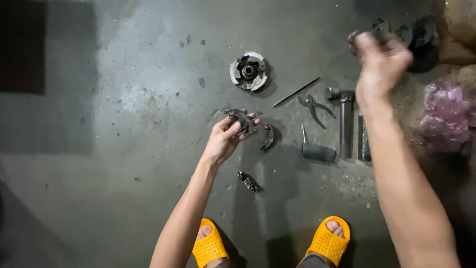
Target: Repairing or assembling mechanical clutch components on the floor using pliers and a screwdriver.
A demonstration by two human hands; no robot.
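Note:
My left hand [229, 135] is held palm up over the concrete floor, fingers curled around a dark, greasy curved metal part [240, 118]. My right hand [381, 58] is raised at the upper right, blurred, fingers closed near small dark parts; whether it grips anything I cannot tell. A round clutch-like metal assembly [249, 71] lies on the floor beyond my left hand. A second curved shoe-shaped part [268, 136] lies just right of my left hand.
On the floor lie pliers [313, 105], a thin rod [295, 92], a T-shaped socket wrench [345, 119], a small handled tool [317, 150], a small dark part [248, 181]. Dark round parts [419, 34] and pink plastic bag [448, 111] sit at right. My feet wear orange slippers [210, 246].

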